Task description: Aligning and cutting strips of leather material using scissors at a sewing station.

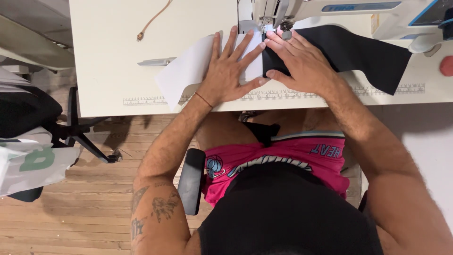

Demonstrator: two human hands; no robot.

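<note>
Tan cord (153, 19), metal clip (156, 62), black chair base (82, 137), red knob (446, 65)

A sewing machine (330, 12) stands at the far edge of the counter (104, 56). Two joined pieces of fabric lie flat on the counter before it: one piece (188, 66) stretches to the left, the other (363, 54) to the right, passing under the machine's arm. The left hand (230, 71) rests spread on the left piece, the right hand (297, 61) on the right piece, fingertips just before the needle. A cord (153, 19) lies on the counter far left, a metal clip (155, 62) nearer. A ruler strip (396, 89) runs along the near edge. A chair base (80, 134) stands on the floor to the left.
</note>
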